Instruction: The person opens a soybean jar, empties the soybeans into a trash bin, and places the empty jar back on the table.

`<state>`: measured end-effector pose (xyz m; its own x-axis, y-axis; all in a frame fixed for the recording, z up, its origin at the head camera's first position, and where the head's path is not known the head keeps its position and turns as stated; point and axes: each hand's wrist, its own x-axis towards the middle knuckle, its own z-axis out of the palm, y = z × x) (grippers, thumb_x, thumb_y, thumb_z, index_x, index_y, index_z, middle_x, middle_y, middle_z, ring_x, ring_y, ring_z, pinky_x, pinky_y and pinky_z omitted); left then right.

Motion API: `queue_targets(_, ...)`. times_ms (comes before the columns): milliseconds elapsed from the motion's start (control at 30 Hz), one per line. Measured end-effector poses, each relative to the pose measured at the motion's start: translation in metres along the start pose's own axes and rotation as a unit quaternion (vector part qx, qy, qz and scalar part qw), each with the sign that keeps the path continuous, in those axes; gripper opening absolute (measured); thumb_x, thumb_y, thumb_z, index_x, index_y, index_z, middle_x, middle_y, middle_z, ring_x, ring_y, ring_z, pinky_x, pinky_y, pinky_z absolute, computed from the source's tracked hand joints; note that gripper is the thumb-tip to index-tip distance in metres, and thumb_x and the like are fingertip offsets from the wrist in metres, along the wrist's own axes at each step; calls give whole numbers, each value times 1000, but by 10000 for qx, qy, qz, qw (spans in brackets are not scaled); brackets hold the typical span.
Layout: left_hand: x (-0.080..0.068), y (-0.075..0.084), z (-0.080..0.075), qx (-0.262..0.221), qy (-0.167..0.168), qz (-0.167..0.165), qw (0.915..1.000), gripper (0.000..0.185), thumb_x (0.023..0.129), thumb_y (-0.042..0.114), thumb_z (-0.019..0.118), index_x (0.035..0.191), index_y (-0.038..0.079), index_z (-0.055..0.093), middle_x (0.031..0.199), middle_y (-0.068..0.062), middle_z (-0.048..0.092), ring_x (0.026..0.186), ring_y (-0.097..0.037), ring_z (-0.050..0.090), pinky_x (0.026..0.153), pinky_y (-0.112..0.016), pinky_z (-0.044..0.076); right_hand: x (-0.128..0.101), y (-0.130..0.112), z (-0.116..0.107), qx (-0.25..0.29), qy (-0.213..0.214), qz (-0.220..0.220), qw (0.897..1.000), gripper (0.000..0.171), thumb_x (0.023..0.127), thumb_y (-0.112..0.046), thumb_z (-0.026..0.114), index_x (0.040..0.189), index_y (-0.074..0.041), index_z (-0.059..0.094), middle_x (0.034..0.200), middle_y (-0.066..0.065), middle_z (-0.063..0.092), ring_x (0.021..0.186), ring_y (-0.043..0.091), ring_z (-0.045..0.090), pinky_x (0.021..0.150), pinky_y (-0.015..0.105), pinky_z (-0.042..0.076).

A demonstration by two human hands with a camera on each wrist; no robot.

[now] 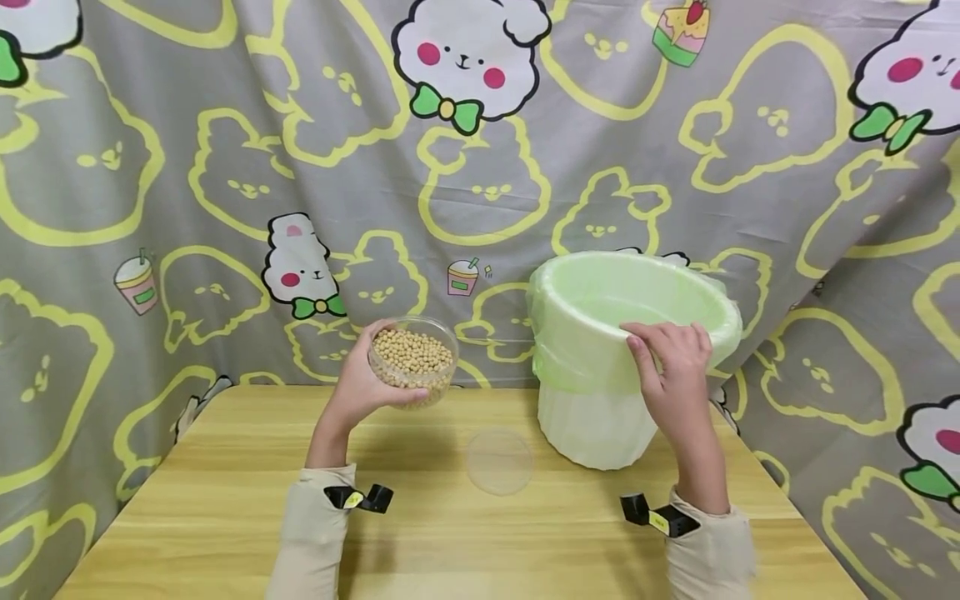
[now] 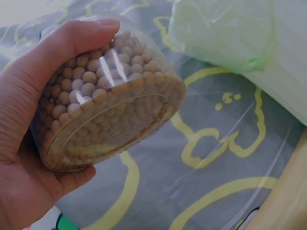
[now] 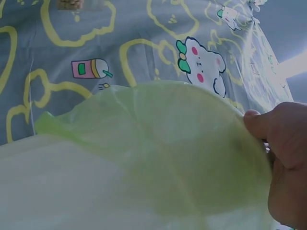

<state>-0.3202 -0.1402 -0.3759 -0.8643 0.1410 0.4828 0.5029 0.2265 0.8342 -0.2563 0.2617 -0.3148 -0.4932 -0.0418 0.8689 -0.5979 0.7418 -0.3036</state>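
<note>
A clear lid (image 1: 499, 460) is lying on the bench (image 1: 225, 517) between your arms. Your left hand (image 1: 367, 385) is gripping a tilted, open tub of soybeans (image 1: 413, 361) above the bench. Your right hand (image 1: 672, 371) is grasping the near rim of the green-lined bin (image 1: 592, 417) farther back.

Head view high, facing down, wrist views close, sharing bin (image 1: 600, 367)

Even soft head view, dim bluish wrist views, glare top right
</note>
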Motion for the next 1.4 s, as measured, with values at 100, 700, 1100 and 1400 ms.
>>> queue_targets(100,2,7,5,-16,198,-69,9998,114,57,9,99,152,13,37,147,-13,47,130,-29,50,110,-51,43,3,1,10,111,244,-172,9995,14,94,3,65,104,0,74,87,17,65,90,34,44,112,56,18)
queue_targets(700,77,92,52,551,531,-171,9969,126,52,36,102,155,19,33,147,-11,48,132,-28,51,110,-47,48,9,11,29,-70,1220,-654,9904,15,84,-8,80,94,2,76,84,20,71,86,41,51,102,42,22)
queue_targets(1100,112,123,65,1962,469,-99,9794,131,49,48,100,157,16,33,151,-6,48,133,-27,51,110,-47,47,4,6,37,205,1241,-778,9890,14,84,-8,81,93,1,76,82,18,71,85,39,52,103,45,22)
queue_targets(1400,119,130,74,2462,386,-90,9684,130,49,49,99,157,16,33,149,-5,50,131,-26,52,108,-49,47,5,4,33,-316,961,-753,9920,25,87,-24,77,90,0,73,80,17,68,81,38,50,93,57,30)
